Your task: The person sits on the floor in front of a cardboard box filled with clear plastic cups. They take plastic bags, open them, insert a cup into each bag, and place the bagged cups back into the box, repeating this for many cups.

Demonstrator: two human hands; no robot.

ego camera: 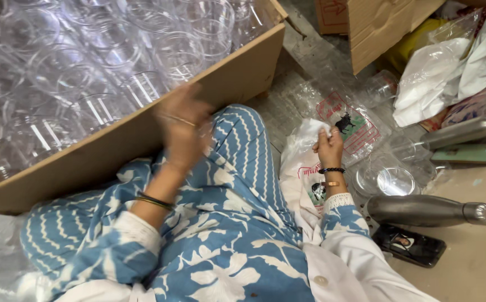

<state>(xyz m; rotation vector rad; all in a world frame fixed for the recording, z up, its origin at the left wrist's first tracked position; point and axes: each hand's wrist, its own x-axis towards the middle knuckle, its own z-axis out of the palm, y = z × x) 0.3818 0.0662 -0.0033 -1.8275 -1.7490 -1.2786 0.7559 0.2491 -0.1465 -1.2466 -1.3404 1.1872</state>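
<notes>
Blue patterned trousers fill the foreground, with a large cardboard box [142, 134] already packed with clear plastic cups [86, 72]. The left hand [182, 128] is blurred beside the box wall; its grip cannot be told. The right hand [329, 148] is pinched on a white plastic bag [301, 168], and more loose cups [394, 179] are left unpacked on the floor.

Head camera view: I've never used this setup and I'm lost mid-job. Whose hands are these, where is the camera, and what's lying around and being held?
There is no machine here: the camera sits on a person's head and looks down at their lap and two bare hands. The left hand is blurred with motion, raised by the wall of a big cardboard box full of clear plastic cups; whether it holds anything cannot be told. The right hand grips a white plastic bag on the floor. To the right lie more clear cups, a steel bottle, a black phone, and a second bottle farther back.
</notes>
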